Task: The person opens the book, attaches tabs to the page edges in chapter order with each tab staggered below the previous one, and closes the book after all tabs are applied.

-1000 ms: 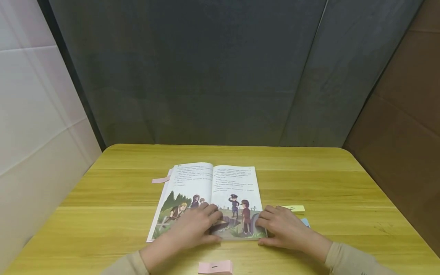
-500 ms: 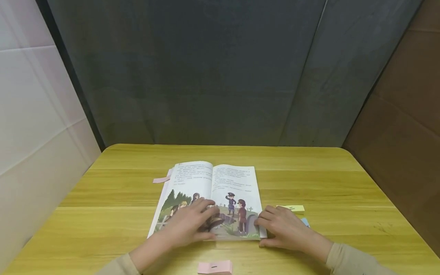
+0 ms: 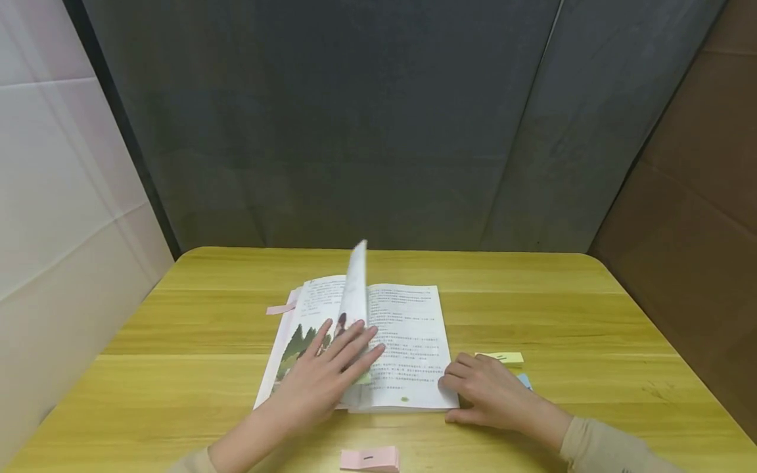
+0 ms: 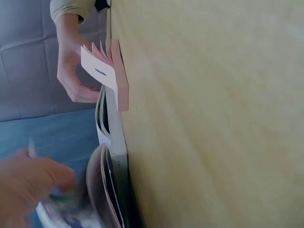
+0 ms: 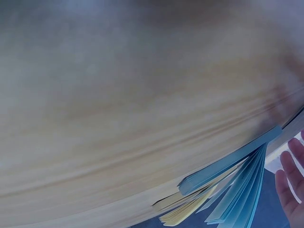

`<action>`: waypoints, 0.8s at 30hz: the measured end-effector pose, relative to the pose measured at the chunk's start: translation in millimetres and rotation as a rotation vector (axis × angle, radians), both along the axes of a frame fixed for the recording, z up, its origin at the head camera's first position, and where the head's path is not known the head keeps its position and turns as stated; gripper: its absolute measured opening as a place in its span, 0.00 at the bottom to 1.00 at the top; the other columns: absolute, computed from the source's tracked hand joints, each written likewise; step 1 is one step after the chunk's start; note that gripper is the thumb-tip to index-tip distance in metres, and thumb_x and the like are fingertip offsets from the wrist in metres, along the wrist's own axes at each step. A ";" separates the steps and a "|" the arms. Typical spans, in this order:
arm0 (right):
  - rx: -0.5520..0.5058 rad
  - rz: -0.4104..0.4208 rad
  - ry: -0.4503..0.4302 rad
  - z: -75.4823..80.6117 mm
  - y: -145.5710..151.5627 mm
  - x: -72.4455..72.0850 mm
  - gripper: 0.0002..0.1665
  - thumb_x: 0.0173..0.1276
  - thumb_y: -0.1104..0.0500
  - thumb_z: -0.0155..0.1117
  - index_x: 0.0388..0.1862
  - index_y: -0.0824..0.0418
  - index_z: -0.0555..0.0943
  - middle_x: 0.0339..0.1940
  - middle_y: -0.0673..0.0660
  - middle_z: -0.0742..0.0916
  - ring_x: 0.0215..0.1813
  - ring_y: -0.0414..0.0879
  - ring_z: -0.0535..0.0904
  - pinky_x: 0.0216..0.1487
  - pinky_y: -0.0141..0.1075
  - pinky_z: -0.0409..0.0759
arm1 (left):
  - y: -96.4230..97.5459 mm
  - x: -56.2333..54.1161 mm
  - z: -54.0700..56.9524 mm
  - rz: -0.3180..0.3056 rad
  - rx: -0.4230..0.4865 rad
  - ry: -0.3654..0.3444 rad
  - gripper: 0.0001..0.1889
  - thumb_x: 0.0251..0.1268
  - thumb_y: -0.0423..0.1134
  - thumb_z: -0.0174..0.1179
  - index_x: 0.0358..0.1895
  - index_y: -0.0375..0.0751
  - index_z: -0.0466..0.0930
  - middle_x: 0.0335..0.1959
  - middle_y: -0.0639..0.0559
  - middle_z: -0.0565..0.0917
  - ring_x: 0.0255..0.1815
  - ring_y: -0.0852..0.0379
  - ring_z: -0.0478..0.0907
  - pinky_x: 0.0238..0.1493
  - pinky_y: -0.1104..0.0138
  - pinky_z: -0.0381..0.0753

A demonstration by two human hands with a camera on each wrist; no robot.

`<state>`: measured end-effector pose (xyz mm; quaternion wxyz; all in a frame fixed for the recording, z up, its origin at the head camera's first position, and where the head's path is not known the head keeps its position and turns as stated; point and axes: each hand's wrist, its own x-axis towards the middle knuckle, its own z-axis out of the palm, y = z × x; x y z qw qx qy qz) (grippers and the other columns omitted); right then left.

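An open book [image 3: 408, 341] lies on the wooden table, text on its right page and an illustration low on the left. One leaf [image 3: 355, 282] stands up near the spine, tilted to the left. My left hand [image 3: 325, 374] lies against that leaf with its fingers spread and fairly straight. At the book's lower right corner rests my right hand [image 3: 487, 391], fingers bent over the page edge and thumb at the bottom edge. A pink paper tab [image 3: 280, 309] sticks out from the left side of the book.
A pink sticky-note pad [image 3: 370, 458] lies at the table's near edge. Beyond the right hand are a yellow note pad [image 3: 503, 359] and a blue note pad [image 5: 237, 190], partly hidden in the head view. A dark partition [image 3: 378, 131] stands behind the table.
The left hand has swung leftward and spread its fingers, lifting the illustrated right-hand leaf over toward the left. A text page now shows on the right. The right hand has barely moved.
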<state>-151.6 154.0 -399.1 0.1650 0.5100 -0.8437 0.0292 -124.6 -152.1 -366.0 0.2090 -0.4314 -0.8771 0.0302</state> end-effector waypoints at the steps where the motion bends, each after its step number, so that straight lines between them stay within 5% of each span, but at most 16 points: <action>1: 0.002 -0.001 -0.002 0.2 0.0 0.0 0.23 0.51 0.34 0.58 0.33 0.51 0.76 0.31 0.42 0.76 0.34 0.37 0.67 0.28 0.31 0.68 | -1.3 -0.5 -0.6 0.013 -0.013 0.015 0.52 0.28 0.37 0.70 0.67 0.44 0.53 0.68 0.45 0.47 0.67 0.47 0.40 0.60 0.46 0.39; 7: 0.012 -0.004 -0.018 1.1 0.0 1.0 0.23 0.52 0.35 0.57 0.33 0.51 0.76 0.31 0.42 0.76 0.33 0.37 0.66 0.27 0.30 0.67 | -6.6 -0.8 -8.1 0.073 -0.032 0.003 0.38 0.37 0.32 0.59 0.62 0.43 0.62 0.66 0.43 0.56 0.66 0.47 0.49 0.59 0.44 0.42; 12: 0.022 -0.008 -0.027 1.4 1.1 1.7 0.23 0.53 0.35 0.57 0.33 0.52 0.76 0.32 0.42 0.76 0.34 0.37 0.67 0.28 0.31 0.68 | -1.7 1.9 -15.0 0.095 -0.029 -0.163 0.26 0.47 0.35 0.58 0.56 0.45 0.70 0.58 0.47 0.68 0.60 0.49 0.62 0.56 0.51 0.59; 16: 0.021 -0.005 -0.025 1.5 1.7 1.2 0.23 0.53 0.35 0.57 0.33 0.52 0.76 0.32 0.42 0.76 0.34 0.37 0.67 0.28 0.30 0.68 | 5.6 1.0 -19.0 0.082 -0.014 -0.170 0.17 0.54 0.42 0.54 0.48 0.44 0.75 0.48 0.49 0.75 0.52 0.49 0.69 0.43 0.57 0.73; 24: 0.021 -0.010 -0.027 1.0 1.0 0.9 0.22 0.53 0.35 0.57 0.32 0.51 0.76 0.31 0.42 0.76 0.33 0.37 0.66 0.27 0.29 0.67 | 16.4 -5.1 -20.4 0.102 0.001 -0.166 0.27 0.47 0.66 0.53 0.38 0.46 0.73 0.33 0.56 0.72 0.34 0.58 0.67 0.19 0.71 0.66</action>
